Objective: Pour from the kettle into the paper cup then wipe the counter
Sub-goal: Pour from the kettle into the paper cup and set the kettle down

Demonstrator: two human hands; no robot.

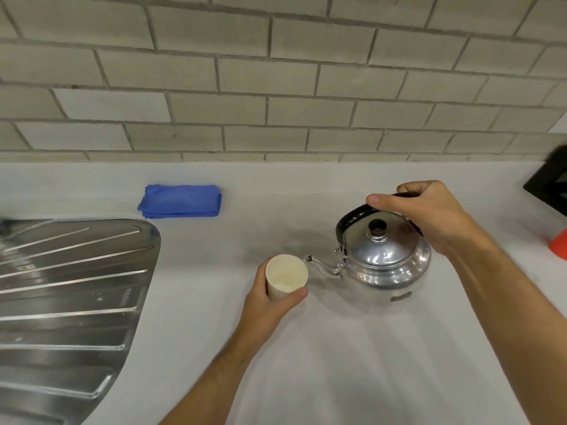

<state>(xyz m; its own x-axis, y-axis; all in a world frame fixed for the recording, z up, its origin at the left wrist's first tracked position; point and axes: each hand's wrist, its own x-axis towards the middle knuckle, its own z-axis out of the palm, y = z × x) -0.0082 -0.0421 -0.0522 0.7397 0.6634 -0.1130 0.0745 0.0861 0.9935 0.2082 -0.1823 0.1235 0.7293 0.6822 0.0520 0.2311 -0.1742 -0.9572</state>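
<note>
Fingers of right hand [435,219] curled round kettle [383,262] handle, left hand [270,305] wrapping paper cup [287,276], seemingly upright.

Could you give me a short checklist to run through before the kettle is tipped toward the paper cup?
1. Right hand closed on the kettle handle: ok.
2. Left hand holding the paper cup upright: ok.
3. Spout tip beside the cup rim: ok.
4. Lid seated: ok.
5. Water in the kettle: cannot tell.
6. Blue cloth ready on the counter: ok.
</note>
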